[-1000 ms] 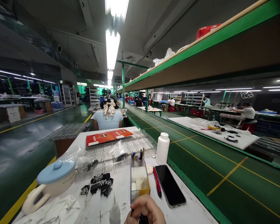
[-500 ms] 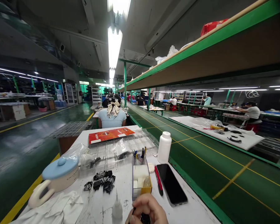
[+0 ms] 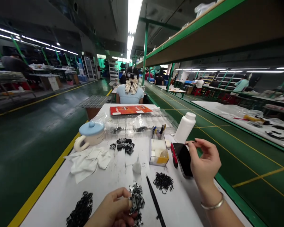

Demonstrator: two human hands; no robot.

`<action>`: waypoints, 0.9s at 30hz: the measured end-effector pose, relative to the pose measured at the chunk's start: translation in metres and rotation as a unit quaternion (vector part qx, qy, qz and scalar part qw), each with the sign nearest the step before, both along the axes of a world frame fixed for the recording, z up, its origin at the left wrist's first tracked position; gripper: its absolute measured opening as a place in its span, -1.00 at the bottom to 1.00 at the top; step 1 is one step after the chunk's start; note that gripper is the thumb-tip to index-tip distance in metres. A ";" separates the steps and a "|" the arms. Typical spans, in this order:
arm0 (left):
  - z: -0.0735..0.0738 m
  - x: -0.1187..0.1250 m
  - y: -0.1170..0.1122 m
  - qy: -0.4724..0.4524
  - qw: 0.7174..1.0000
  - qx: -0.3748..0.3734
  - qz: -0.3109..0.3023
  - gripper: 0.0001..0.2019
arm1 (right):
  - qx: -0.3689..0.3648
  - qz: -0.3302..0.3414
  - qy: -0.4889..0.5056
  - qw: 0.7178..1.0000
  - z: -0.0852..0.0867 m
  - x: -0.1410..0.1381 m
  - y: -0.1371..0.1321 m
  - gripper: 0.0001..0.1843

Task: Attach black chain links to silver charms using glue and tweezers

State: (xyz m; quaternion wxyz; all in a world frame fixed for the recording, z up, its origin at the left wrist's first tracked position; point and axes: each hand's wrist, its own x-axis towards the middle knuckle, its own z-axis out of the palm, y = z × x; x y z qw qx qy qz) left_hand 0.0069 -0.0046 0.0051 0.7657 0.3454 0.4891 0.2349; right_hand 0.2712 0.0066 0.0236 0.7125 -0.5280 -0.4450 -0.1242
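Note:
My left hand [image 3: 118, 206] is closed at the lower centre, thumb and index finger pinching a small dark metal piece at the edge of a pile of small metal parts [image 3: 137, 195]. My right hand [image 3: 204, 160], with a bracelet on its wrist, is raised above the phone [image 3: 183, 160]. Between its thumb and fingertips is a thin black strip [image 3: 190, 142]. On the white table lie black tweezers [image 3: 155, 201], a heap of short black strips [image 3: 163, 182] and a larger black heap [image 3: 80, 209] left of my left hand. A small nozzle bottle [image 3: 137, 166] stands beyond the metal parts.
A clear box [image 3: 159, 157], red cutter [image 3: 174, 156] and white bottle [image 3: 185, 127] stand or lie at right. White cloth [image 3: 90, 160], a blue-lidded mug [image 3: 92, 134] and black parts [image 3: 125, 145] are at left. A green conveyor [image 3: 227, 151] runs alongside; a person [image 3: 130, 91] sits ahead.
The view has tilted down and turned left, bringing both heaps, the metal parts and my left hand into sight. Only one hand showed at the bottom edge before; my right hand is now raised at right.

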 end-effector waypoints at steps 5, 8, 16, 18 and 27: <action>0.008 -0.005 0.001 -0.005 0.999 -0.001 -0.033 -0.86 | -0.039 -0.065 -0.092 0.993 -0.016 0.005 0.007 -0.78; 0.005 -0.007 0.002 -0.015 0.999 0.013 -0.041 -0.87 | -0.091 -0.074 -0.152 0.981 -0.012 0.001 0.003 -0.83; 0.007 -0.006 -0.001 -0.026 0.999 0.009 -0.040 -0.81 | -0.071 0.097 -0.272 0.955 -0.003 -0.036 -0.021 -0.39; 0.007 -0.007 0.000 -0.025 0.999 0.003 -0.042 -0.81 | -0.067 0.197 -0.297 0.932 -0.007 -0.051 -0.030 -0.28; 0.006 -0.008 0.004 -0.051 0.996 -0.033 -0.062 -0.77 | -0.182 0.410 -0.311 0.838 -0.015 -0.078 -0.045 -0.07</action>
